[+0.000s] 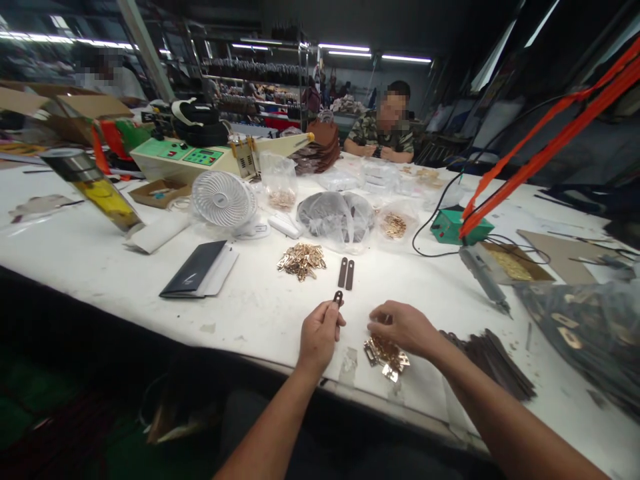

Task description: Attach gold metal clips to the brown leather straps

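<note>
Left hand (pixel 320 333) holding strap (pixel 339 299), notebook logo (pixel 189 278) illegible

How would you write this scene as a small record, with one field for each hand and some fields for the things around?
Left hand: holds a holed dark strip
Right hand: over shiny metal pieces; grip unclear
Beyond left hand: two loose strips, side by side
Left of those: pile of gold-coloured pieces
By right forearm: heap of dark strips
Farther back: white fan, green box
</note>
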Motion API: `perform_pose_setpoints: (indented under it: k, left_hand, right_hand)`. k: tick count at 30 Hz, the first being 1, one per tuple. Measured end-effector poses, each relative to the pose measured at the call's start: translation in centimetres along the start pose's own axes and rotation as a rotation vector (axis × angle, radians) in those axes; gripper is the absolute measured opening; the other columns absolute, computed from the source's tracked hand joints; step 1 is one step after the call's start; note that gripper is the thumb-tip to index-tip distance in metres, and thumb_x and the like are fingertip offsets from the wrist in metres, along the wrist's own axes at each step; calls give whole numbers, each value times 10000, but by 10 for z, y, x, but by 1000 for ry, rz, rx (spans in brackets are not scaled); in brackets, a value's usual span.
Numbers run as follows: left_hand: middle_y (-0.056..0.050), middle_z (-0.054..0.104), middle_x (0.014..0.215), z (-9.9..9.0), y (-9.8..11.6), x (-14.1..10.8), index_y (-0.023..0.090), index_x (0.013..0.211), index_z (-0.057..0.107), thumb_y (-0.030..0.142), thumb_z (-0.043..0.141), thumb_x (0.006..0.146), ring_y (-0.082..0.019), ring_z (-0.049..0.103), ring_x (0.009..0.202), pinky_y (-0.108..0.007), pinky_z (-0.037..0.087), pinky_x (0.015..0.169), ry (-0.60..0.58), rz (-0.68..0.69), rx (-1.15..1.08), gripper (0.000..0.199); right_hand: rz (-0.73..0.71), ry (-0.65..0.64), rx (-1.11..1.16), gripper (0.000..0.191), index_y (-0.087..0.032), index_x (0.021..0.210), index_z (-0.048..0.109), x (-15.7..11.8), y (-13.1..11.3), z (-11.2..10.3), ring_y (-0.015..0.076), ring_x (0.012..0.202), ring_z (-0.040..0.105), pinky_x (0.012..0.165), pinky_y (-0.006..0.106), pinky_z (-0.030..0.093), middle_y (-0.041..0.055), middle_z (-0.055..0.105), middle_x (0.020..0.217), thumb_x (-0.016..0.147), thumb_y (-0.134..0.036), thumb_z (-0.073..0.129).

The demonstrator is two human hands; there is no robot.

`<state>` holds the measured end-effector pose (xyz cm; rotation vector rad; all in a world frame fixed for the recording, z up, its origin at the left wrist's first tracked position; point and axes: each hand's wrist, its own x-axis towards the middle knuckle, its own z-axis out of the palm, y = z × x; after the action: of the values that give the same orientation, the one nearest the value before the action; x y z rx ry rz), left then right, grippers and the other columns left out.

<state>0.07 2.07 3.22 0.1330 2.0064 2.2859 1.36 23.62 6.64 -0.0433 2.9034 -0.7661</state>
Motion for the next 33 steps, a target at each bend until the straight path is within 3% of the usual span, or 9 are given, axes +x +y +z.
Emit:
perform_pose_setpoints:
  k: [6,12,15,19,22,27,30,33]
  left_hand:
    - [39,435,540,2,-3,-4,156,773,613,493,516,984,-92,394,505,-217,316,512,-35,25,174,410]
    - [16,556,621,4,-1,-7,151,910,692,501,536,968,-107,493,541,-226,386,552,-52,43,249,387]
    - [19,550,596,3,-1,-6,145,919,696,516,547,958,-104,474,509,-227,375,533,-68,36,238,402]
    - [25,515,553,3,0,-4,139,879,679,520,559,943,-97,436,481,-216,342,502,-68,-6,167,404]
    - [16,546,602,3,2,-3,132,925,684,493,572,928,-87,420,475,-209,318,482,-63,-34,112,378]
    - [2,576,655,5,6,-3,132,900,676,471,582,920,-81,420,482,-208,315,477,-57,-49,100,352]
    - [7,563,640,5,8,-3,134,885,669,477,588,921,-80,417,479,-208,323,482,-50,-52,99,354]
    - [7,558,649,4,6,-2,133,891,668,473,590,921,-77,421,486,-204,326,487,-45,-58,90,350]
  right_hand:
    - [-60,-26,-11,219,-301,1026,752,-24,6,6,163,855,608,760,288,408,-4,665,1011,857,-398,652]
    - [-14,-43,35,320,-260,1138,742,-23,10,6,190,893,624,799,308,426,19,705,1003,843,-330,642]
    - [7,-79,158,357,-211,1148,743,-23,10,5,188,841,639,775,301,454,35,721,959,821,-315,643]
    - [101,-168,373,218,-160,939,728,-25,9,3,184,712,651,641,279,474,46,716,825,787,-278,626]
    - [140,-221,545,187,-148,908,676,-26,9,0,173,590,612,544,275,446,33,677,719,778,-270,618]
    - [54,-117,738,247,-143,902,654,-14,6,-5,150,697,602,657,272,453,38,681,803,808,-369,687]
    - [42,-111,841,353,-135,967,660,-2,0,-5,142,693,579,664,278,444,36,674,837,789,-432,727]
    - [30,-120,857,329,-129,940,674,8,-6,-3,135,724,559,685,272,431,33,659,857,762,-396,745]
